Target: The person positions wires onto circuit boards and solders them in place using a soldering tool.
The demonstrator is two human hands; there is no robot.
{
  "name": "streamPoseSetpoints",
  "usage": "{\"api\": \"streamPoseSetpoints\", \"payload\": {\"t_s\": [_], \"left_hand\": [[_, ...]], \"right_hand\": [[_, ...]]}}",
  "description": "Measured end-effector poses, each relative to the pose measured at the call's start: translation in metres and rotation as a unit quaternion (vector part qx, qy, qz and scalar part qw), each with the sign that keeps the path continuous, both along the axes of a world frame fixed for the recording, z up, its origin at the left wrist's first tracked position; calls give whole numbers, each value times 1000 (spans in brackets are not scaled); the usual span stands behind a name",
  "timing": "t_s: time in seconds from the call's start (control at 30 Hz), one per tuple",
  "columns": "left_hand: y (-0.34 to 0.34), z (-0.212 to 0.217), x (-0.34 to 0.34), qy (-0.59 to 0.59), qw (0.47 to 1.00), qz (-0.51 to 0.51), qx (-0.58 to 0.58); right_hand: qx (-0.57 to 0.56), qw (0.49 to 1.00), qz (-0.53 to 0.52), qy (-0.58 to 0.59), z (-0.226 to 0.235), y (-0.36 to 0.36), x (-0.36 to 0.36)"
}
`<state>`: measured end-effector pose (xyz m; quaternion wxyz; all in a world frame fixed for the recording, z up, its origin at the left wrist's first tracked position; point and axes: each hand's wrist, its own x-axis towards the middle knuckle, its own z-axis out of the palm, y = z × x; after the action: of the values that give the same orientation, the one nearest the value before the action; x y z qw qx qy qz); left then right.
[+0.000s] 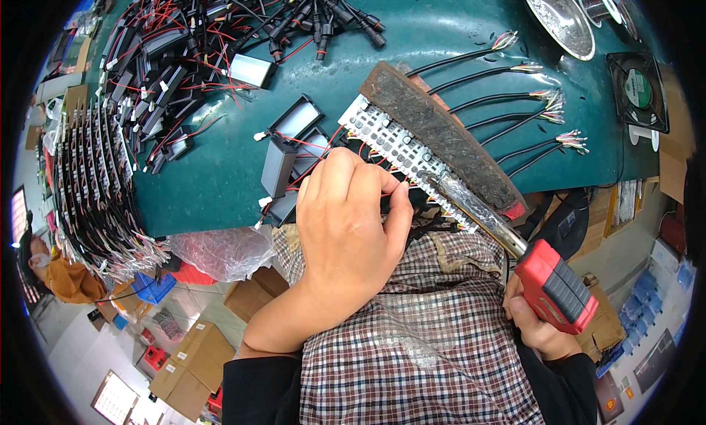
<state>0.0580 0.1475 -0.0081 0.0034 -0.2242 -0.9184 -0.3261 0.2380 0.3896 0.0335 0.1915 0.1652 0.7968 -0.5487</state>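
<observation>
My left hand (346,226) is closed in a pinch on a thin wire at the lower edge of a white circuit board (403,154); the fingertips partly hide the wire. Small round components and short coloured wires line this board. My right hand (540,326) wraps round the red and black handle of a soldering iron (557,285). Its metal barrel slants up and left over the board's right part, the tip close to the components. A dark, worn metal bar (441,138) lies along the board's upper edge. Left of the board sit open black plastic cases (279,164) with red wires.
Black cables (478,97) with stripped ends stick out beyond the bar. A heap of black cases and connectors (169,57) covers the far left. Wired board strips (92,182) hang at the left edge. A metal dish (559,16), wire spool (599,7) and fan (637,92) stand at right.
</observation>
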Motion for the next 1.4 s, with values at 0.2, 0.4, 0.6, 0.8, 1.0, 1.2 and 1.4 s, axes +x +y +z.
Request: {"api": "streamPoseSetpoints", "payload": {"t_s": [0.2, 0.4, 0.6, 0.8, 1.0, 1.2, 1.4], "left_hand": [[0, 0, 0, -19, 1000, 0, 24], [-4, 1, -2, 14, 999, -1, 36], [-4, -4, 0, 29, 999, -7, 37], [-3, -6, 4, 10, 1000, 1, 19], [-1, -8, 3, 18, 1000, -4, 2], [-1, -8, 3, 20, 1000, -7, 3], [0, -8, 3, 6, 1000, -3, 10]], "right_hand": [[5, 1000, -6, -6, 3, 0, -2], [27, 999, 7, 22, 4, 2, 1], [23, 999, 16, 29, 1, 3, 0], [9, 1000, -6, 18, 4, -4, -4], [6, 1000, 11, -3, 5, -2, -9], [13, 999, 31, 41, -2, -4, -11], [-7, 1000, 13, 4, -1, -7, -12]]}}
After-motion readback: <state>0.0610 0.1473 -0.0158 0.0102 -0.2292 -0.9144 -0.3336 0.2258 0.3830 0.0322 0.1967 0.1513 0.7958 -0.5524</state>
